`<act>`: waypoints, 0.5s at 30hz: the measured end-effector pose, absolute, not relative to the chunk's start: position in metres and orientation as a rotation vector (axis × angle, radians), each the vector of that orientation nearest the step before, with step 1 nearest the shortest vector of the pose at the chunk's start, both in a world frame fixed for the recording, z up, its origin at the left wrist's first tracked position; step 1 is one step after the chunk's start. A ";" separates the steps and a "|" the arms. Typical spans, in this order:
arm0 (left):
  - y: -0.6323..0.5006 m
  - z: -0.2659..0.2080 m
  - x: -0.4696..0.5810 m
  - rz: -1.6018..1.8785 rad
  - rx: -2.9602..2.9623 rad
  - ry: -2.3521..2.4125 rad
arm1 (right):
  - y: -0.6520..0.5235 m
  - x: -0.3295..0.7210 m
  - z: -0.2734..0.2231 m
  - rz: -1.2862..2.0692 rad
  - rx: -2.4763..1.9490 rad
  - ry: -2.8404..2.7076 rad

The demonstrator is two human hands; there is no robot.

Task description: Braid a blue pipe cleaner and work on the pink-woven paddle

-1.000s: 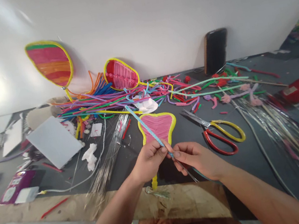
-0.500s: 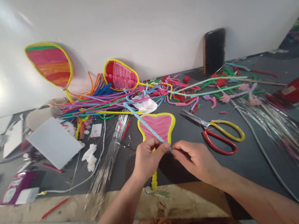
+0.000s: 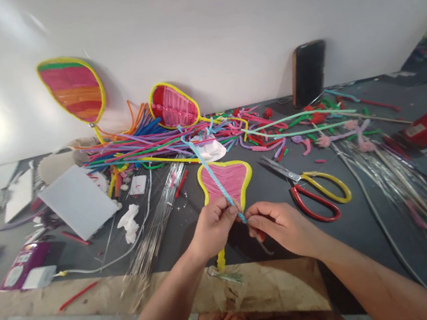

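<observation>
**Blue strip [image 3: 213,177] is tilting steeper, its far tip swinging clockwise since the last frame**

Watching from a distance through the head camera, I am taking the paired hands as my dial's centre, with twelve o'clock facing away from the wearer. The strip is now slanting out toward eleven, crossing above the yellow-edged pink panel [image 3: 232,176], which is lying on the table [image 3: 263,190] near twelve.

My left hand [image 3: 215,232] is pinching the strip between thumb and fingers. My right hand [image 3: 281,226] is sitting close beside it, thumb and forefinger closing on the strip's lower end; whether they are also gripping a loose strand, I cannot tell. Toward five o'clock, a thin dark end [image 3: 267,250] is showing below those fingers, which the previous frame is not revealing.

I am reading this as a small turn of the strip rather than a new hold, so the work is probably staying at the lower end. Scissors [image 3: 293,175] are resting between two and three o'clock, apart from both hands, and a heap of coloured stems [image 3: 133,146] is spreading around ten and eleven.
</observation>
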State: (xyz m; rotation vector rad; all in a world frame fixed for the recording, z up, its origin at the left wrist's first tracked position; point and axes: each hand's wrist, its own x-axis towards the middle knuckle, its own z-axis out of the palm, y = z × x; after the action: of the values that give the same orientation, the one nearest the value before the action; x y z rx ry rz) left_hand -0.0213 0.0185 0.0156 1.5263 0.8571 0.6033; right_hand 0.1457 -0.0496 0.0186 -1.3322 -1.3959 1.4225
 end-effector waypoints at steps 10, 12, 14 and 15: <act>0.014 0.003 -0.020 0.697 1.235 0.711 | -0.051 0.136 0.012 1.646 -1.146 -1.069; 0.014 0.003 -0.018 0.718 1.223 0.721 | -0.052 0.135 0.010 1.532 -1.235 -1.095; 0.014 0.005 -0.016 0.716 1.236 0.740 | -0.052 0.135 0.010 1.419 -1.320 -1.155; 0.014 0.006 -0.015 0.703 1.238 0.746 | -0.052 0.136 0.010 1.388 -1.335 -1.189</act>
State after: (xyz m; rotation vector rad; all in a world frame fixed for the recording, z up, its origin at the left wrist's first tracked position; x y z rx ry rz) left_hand -0.0149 0.0137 0.0058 1.2376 0.7460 0.7033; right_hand 0.1360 -0.0523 0.0102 -1.3349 -1.1887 1.3879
